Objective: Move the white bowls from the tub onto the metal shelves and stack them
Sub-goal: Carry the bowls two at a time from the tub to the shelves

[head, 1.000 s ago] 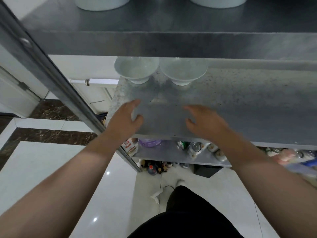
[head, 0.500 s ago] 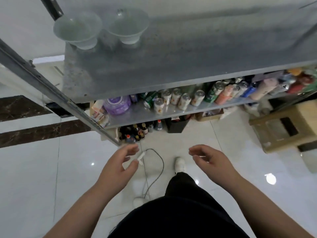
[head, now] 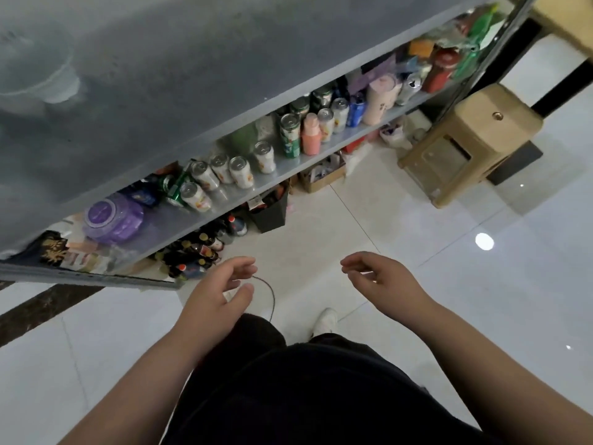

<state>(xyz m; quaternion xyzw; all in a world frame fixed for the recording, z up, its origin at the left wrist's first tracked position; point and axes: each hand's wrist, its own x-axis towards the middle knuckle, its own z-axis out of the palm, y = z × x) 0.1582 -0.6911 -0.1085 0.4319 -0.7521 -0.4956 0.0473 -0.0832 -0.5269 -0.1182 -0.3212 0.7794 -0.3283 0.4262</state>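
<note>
Bowl (head: 48,85) blurred on shelf (head: 192,59) (tub unseen); left hand (head: 218,293), right hand (head: 382,277) empty, fingers (head: 239,264) loosely curled, likely free for next bowl

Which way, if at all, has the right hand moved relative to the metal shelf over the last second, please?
Yes: the right hand has drawn back off the metal shelf and down, now open over the floor tiles.

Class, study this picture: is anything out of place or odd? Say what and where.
A loose cable curls across the floor near the shoe, just past the left hand. It looks odd lying underfoot. Nothing else stands out.
</note>
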